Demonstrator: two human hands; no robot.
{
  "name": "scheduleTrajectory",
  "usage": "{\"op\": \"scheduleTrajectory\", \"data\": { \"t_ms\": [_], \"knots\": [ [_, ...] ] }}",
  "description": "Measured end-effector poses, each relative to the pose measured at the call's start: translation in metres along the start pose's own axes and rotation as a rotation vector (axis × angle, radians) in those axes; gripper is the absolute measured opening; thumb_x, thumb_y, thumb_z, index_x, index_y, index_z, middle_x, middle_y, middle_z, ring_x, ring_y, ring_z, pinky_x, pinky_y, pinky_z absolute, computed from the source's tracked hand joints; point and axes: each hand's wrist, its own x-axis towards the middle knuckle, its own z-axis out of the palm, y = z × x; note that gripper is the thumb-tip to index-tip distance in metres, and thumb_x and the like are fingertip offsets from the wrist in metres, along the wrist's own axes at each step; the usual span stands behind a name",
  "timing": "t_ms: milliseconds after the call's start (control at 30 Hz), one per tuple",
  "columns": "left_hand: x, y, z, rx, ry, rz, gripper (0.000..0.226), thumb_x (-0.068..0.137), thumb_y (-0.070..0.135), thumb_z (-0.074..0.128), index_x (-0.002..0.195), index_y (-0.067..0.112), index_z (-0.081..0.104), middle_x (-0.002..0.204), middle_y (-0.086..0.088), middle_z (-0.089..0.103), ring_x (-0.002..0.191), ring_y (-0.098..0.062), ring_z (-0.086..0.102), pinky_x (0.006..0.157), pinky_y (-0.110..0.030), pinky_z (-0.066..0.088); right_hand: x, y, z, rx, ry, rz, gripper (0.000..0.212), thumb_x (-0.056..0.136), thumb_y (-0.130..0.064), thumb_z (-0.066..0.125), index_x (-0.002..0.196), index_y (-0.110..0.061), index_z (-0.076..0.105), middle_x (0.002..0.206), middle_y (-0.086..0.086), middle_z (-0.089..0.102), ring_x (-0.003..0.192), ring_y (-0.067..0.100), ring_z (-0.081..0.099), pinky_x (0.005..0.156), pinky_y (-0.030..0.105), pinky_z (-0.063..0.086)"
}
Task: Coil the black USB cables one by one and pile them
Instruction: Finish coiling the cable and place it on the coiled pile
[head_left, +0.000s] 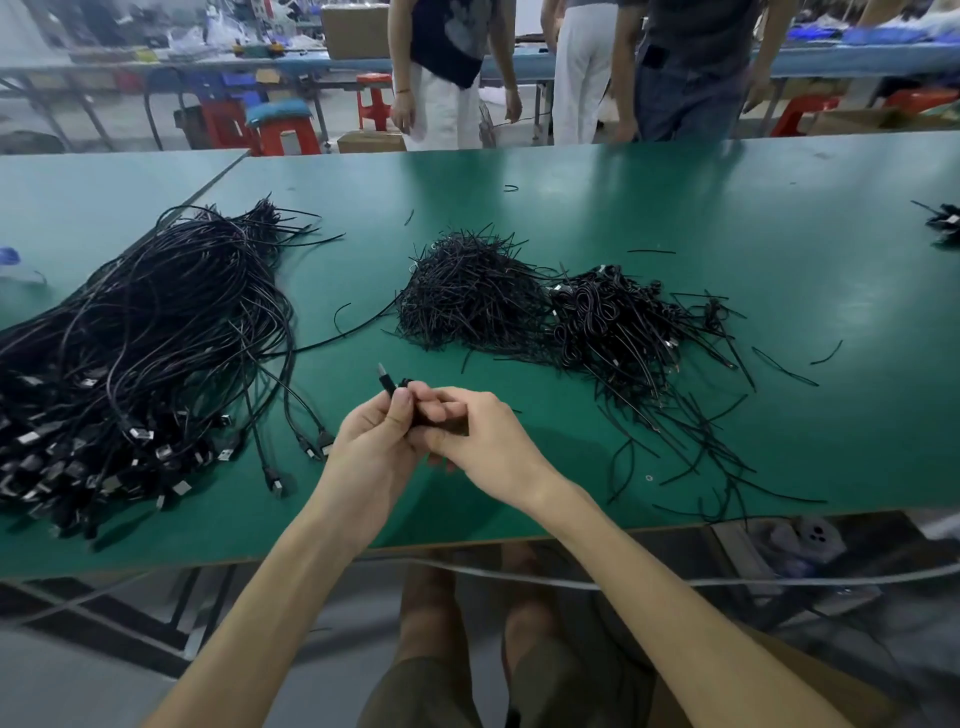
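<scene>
Both hands, the left hand (376, 431) and right hand (480, 441), are gripping one coiled cable (402, 387), fingers curled around it. Tying it off is probably next, then adding it to the finished pile (618, 317).

One wide-angle head view looks forward and down, close above the left hand (373, 441) and right hand (488, 441), flat green tabletop (675, 208) beyond them.

We count two hands, the left hand (374, 441) and the right hand (485, 441), and they hold one black cable (390, 383) between them. There are two green tables, the big table (675, 208) and the side table (93, 182). On the big table we count three big black heaps: one heap of long loose cables (135, 332), one heap of short thin ties (467, 296) and one heap of coiled cables (618, 322). One small black bunch (943, 223) lies at the far right edge. Three people (582, 73) stand behind.
</scene>
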Motion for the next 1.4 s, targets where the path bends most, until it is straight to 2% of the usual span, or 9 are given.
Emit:
{"op": "scheduleTrajectory", "data": {
  "t_ms": [167, 367, 533, 667, 867, 1067, 1133, 1300, 1400],
  "knots": [
    [0.000, -0.003, -0.001, 0.215, -0.001, 0.120, 0.025, 0.100, 0.021, 0.045, 0.091, 0.001, 0.057, 0.077, -0.008, 0.065, 0.084, -0.021, 0.068, 0.059, -0.026, 0.048, -0.007, 0.005, 0.005, 0.041, 0.087, -0.011, 0.023, 0.093, -0.012, 0.068, 0.117, -0.014, 0.071, 0.082, 0.002, 0.074, 0.073, 0.019, 0.073, 0.063, 0.037, 0.060],
    [-0.001, -0.006, -0.004, 0.282, -0.012, 0.190, 0.025, 0.099, 0.022, 0.050, 0.086, 0.007, 0.065, 0.081, -0.011, 0.069, 0.089, -0.027, 0.070, 0.073, -0.032, 0.058, -0.011, 0.004, 0.003, 0.052, 0.081, -0.078, 0.037, 0.089, 0.000, 0.063, 0.121, -0.017, 0.069, 0.096, -0.005, 0.074, 0.086, 0.009, 0.071, 0.067, 0.022, 0.056],
    [0.000, -0.006, -0.007, 0.269, -0.035, 0.084, 0.025, 0.098, 0.023, 0.051, 0.087, 0.006, 0.065, 0.083, -0.015, 0.068, 0.090, -0.033, 0.064, 0.085, -0.050, 0.046, -0.012, 0.006, 0.002, 0.009, 0.065, -0.092, 0.027, 0.085, -0.006, 0.073, 0.097, -0.030, 0.067, 0.080, -0.016, 0.066, 0.071, -0.006, 0.061, 0.067, 0.011, 0.047],
    [0.004, 0.003, -0.014, 0.357, -0.101, 0.042, 0.029, 0.099, 0.022, 0.051, 0.094, -0.002, 0.066, 0.095, -0.020, 0.073, 0.098, -0.029, 0.070, 0.095, -0.036, 0.055, -0.009, 0.011, -0.001, -0.195, 0.089, -0.153, 0.018, 0.090, -0.020, 0.074, 0.099, -0.035, 0.067, 0.085, -0.004, 0.057, 0.079, 0.008, 0.054, 0.075, 0.020, 0.045],
    [0.006, -0.007, -0.016, 0.512, 0.074, 0.085, 0.022, 0.102, 0.007, 0.054, 0.088, 0.007, 0.071, 0.083, 0.002, 0.076, 0.081, -0.010, 0.073, 0.075, -0.016, 0.053, -0.005, 0.012, -0.008, -0.366, 0.121, -0.125, 0.025, 0.090, -0.016, 0.070, 0.114, -0.018, 0.065, 0.096, -0.008, 0.054, 0.089, 0.011, 0.051, 0.081, 0.026, 0.042],
    [0.005, -0.016, -0.023, 0.545, 0.181, 0.070, 0.003, 0.093, 0.003, 0.068, 0.093, 0.003, 0.070, 0.074, -0.007, 0.076, 0.068, -0.015, 0.071, 0.065, -0.020, 0.056, -0.010, 0.012, -0.007, -0.412, 0.029, -0.058, 0.017, 0.090, -0.021, 0.072, 0.098, -0.016, 0.058, 0.094, -0.001, 0.060, 0.084, 0.018, 0.054, 0.076, 0.033, 0.046],
    [0.006, -0.016, -0.027, 0.548, 0.246, 0.060, 0.017, 0.086, 0.006, 0.076, 0.096, -0.001, 0.065, 0.071, -0.009, 0.074, 0.064, -0.019, 0.071, 0.062, -0.024, 0.058, -0.011, 0.013, -0.008, -0.480, 0.015, -0.057, 0.013, 0.094, -0.019, 0.069, 0.101, -0.013, 0.060, 0.095, 0.001, 0.060, 0.085, 0.020, 0.054, 0.077, 0.036, 0.045],
    [0.013, -0.005, -0.038, 0.830, 0.089, 0.037, 0.011, 0.087, 0.019, 0.079, 0.094, 0.019, 0.071, 0.078, -0.003, 0.075, 0.068, -0.020, 0.073, 0.073, -0.036, 0.061, -0.012, 0.017, -0.007, -0.680, -0.029, -0.153, 0.013, 0.101, -0.010, 0.056, 0.110, -0.012, 0.065, 0.099, 0.003, 0.061, 0.095, 0.021, 0.056, 0.083, 0.041, 0.049],
    [0.019, 0.001, -0.043, 1.190, -0.063, 0.072, 0.005, 0.096, 0.032, 0.066, 0.095, 0.032, 0.071, 0.077, 0.010, 0.071, 0.068, -0.005, 0.066, 0.070, -0.024, 0.052, -0.011, 0.019, -0.007, -0.788, -0.033, -0.215, 0.015, 0.101, -0.007, 0.054, 0.111, -0.011, 0.064, 0.098, 0.003, 0.058, 0.097, 0.020, 0.052, 0.082, 0.043, 0.050]
  ]
}}
